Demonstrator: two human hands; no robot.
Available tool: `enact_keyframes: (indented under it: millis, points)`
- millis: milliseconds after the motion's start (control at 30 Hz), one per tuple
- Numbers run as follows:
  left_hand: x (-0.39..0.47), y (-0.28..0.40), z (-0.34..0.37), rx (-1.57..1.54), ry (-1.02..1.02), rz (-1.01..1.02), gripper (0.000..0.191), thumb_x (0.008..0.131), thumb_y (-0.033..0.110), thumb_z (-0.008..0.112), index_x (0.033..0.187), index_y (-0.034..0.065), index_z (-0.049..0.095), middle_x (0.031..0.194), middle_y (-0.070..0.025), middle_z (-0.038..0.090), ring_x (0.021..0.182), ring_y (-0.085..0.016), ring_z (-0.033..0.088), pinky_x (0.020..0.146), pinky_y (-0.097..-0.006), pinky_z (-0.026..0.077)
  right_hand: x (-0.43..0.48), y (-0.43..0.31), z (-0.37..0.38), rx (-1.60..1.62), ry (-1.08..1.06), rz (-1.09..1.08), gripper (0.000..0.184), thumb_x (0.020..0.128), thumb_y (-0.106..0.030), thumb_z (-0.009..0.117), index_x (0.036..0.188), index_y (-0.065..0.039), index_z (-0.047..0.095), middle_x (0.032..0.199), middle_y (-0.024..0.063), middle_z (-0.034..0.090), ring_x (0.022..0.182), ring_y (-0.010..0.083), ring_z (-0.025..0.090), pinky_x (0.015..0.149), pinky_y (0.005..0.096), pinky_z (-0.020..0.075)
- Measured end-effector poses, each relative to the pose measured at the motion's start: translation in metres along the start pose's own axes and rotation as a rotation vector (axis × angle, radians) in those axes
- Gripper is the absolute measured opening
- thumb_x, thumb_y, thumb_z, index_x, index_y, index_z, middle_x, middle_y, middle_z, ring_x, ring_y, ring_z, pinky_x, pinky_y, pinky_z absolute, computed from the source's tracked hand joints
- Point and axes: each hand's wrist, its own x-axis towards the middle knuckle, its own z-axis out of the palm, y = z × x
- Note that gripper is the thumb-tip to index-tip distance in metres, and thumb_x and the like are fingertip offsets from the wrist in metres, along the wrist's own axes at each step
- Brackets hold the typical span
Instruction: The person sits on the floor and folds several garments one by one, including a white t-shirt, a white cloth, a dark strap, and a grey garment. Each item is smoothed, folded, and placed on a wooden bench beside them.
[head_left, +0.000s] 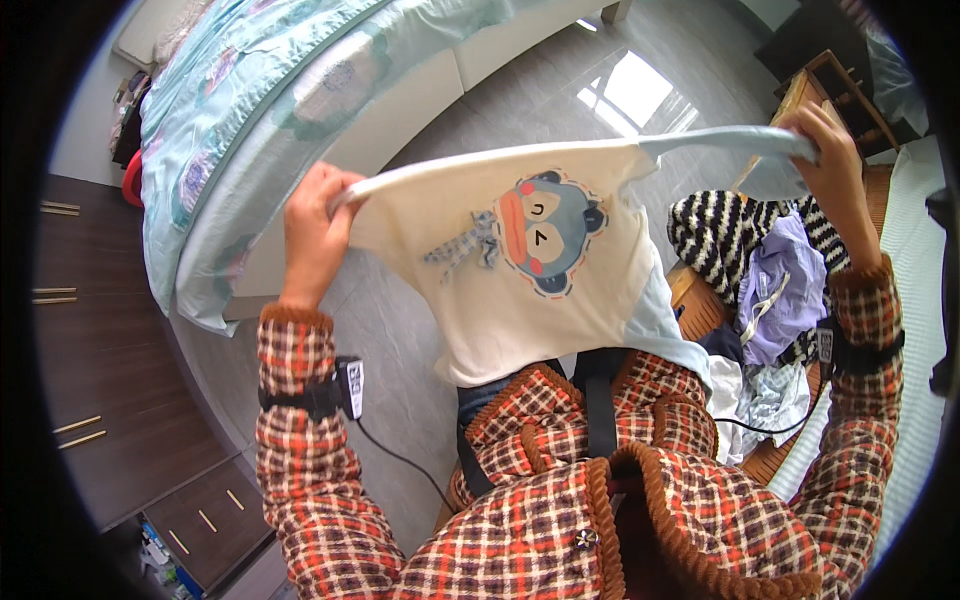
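Observation:
A cream shirt (465, 300) with light blue sleeves is stretched sideways in front of me, its lower part reaching my lap. Its front bears a blue cartoon animal face (555, 232) and a checked bow (484, 240). My left hand (319, 221) pinches the hem end of the shirt, thumb over the cloth. At the other end, my right hand (829, 157) grips the blue sleeve (724, 140) near its cuff. The sleeve is pulled taut in line with the shirt's upper edge. The second sleeve (660, 315) hangs down by my lap.
Beside me on the right, a wooden seat (694, 300) carries a black-and-white striped fleece (705, 229), a lilac garment (784, 289) and other clothes. A bed with a floral cover (330, 82) stands ahead to the left. Dark cabinets (127, 337) line the left. Cables hang from both wrist straps.

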Motion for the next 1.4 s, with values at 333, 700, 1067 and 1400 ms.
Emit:
enact_keyframes:
  millis: [333,700,1067,1400]
  points:
    - [-0.167,0.03,0.036,-0.039,-0.352,-0.12,0.02,0.07,-0.011,0.065,0.083,0.0031,0.063,0.083,-0.0087,0.056,0.081,-0.028,0.058,0.069,-0.0366,0.049,-0.174,-0.051,0.0,0.261,-0.505,0.105,0.032,0.064,0.01,0.072,0.09,-0.003,0.06,0.09,0.0101,0.059,0.081,0.0307,0.065,0.068,0.037,0.0513]
    - [-0.201,0.035,0.065,0.147,-0.348,-0.03,0.017,0.073,-0.005,0.067,0.082,0.007,0.06,0.083,-0.0069,0.055,0.083,-0.029,0.057,0.069,-0.0396,0.048,-0.233,-0.032,0.043,0.117,-0.406,0.121,0.032,0.066,0.01,0.066,0.093,-0.006,0.056,0.09,0.0089,0.056,0.088,0.0317,0.06,0.072,0.0395,0.0497]
    - [-0.232,0.006,0.056,0.242,-0.738,-0.206,0.024,0.074,-0.005,0.062,0.093,0.0094,0.067,0.087,-0.0093,0.059,0.088,-0.031,0.06,0.077,-0.0395,0.05,-0.294,-0.023,0.071,0.307,-1.461,0.082,0.04,0.08,-0.01,0.066,0.119,-0.013,0.063,0.106,0.0147,0.07,0.099,0.0327,0.066,0.086,0.0432,0.0535]
    - [-0.176,-0.074,0.087,-0.578,-0.279,-0.901,0.042,0.102,0.037,0.049,0.13,0.0066,0.056,0.124,-0.01,0.062,0.116,-0.022,0.059,0.095,-0.0397,0.046,-0.125,0.032,0.212,0.937,-0.584,0.466,0.033,0.101,-0.026,0.053,0.117,0.002,0.061,0.102,0.0092,0.066,0.092,0.0191,0.063,0.076,0.0318,0.0522]
